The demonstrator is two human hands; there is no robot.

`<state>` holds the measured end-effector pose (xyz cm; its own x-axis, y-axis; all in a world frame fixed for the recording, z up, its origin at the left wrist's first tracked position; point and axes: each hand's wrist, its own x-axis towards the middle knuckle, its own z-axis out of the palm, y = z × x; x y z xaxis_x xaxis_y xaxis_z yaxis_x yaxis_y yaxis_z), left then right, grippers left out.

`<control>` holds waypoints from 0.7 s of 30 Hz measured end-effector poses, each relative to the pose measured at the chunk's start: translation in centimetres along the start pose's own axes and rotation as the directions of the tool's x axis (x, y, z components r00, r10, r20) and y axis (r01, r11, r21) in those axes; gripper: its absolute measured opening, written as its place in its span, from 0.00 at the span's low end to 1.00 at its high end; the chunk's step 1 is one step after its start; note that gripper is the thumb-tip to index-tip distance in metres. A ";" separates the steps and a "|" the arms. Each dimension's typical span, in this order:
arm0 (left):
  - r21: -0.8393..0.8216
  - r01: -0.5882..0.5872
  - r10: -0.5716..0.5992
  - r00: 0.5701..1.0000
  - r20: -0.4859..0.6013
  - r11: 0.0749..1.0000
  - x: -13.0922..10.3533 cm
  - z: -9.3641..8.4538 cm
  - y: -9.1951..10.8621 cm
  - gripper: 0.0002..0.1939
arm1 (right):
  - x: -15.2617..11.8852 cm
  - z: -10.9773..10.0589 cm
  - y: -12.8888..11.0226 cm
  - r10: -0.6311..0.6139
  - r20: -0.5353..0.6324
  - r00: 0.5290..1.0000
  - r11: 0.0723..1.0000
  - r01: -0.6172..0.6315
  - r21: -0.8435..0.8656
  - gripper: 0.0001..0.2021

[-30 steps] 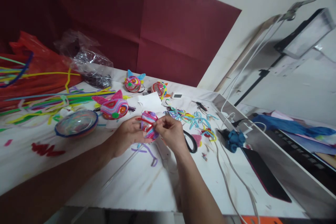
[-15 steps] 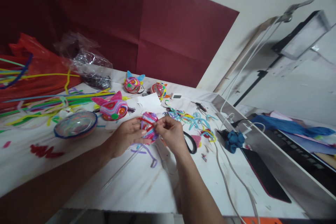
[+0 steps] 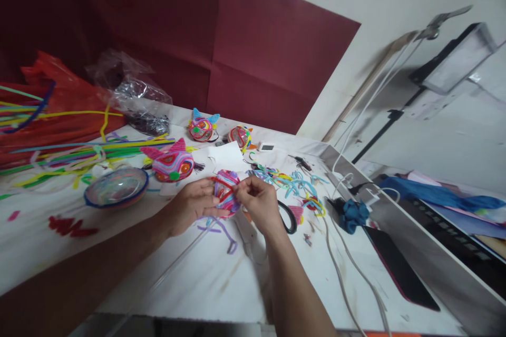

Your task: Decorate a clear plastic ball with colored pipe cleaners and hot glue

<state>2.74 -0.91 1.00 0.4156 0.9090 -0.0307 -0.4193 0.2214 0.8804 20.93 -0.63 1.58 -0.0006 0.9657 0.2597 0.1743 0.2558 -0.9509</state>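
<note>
Between my hands is a small rounded craft piece (image 3: 226, 206) wrapped in pink, purple and blue pipe cleaners, with a red pipe cleaner (image 3: 223, 195) across its face. My left hand (image 3: 194, 205) grips its left side, thumb in front. On the right, the fingertips of my right hand (image 3: 256, 197) pinch at the end of the red strip, and my fingers hide the exact contact. Loose purple pipe cleaners (image 3: 225, 231) lie just below. A black scissor handle (image 3: 290, 217) shows beside my right wrist. Left of the hands sits a finished-looking pink-eared pipe-cleaner mask (image 3: 174, 162).
A clear bowl-like shape with a blue rim (image 3: 116, 187) and red pipe-cleaner pieces (image 3: 71, 226) lie left. Two more masks (image 3: 202, 127) stand behind. Scraps (image 3: 294, 181), cables (image 3: 336, 253) and a dark phone-like slab (image 3: 399, 268) are right. A glue gun-like white body (image 3: 245, 229) is partly hidden.
The view has shifted slightly, moving the whole scene a little. Both hands keep nearly the same hold, with the right fingertips still at the red strip.
</note>
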 end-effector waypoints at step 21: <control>-0.021 -0.012 0.011 0.997 -0.071 1.000 0.0 0.7 -0.1 0.09 | -0.6 0.0 -0.9 -0.095 0.035 0.995 0.980 0.099 -0.173 0.05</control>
<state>3.30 -1.16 1.27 0.3525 0.9342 -0.0551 -0.4413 0.2178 0.8705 20.73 -1.41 2.28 -0.0512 0.9381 0.3426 0.3415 0.3388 -0.8767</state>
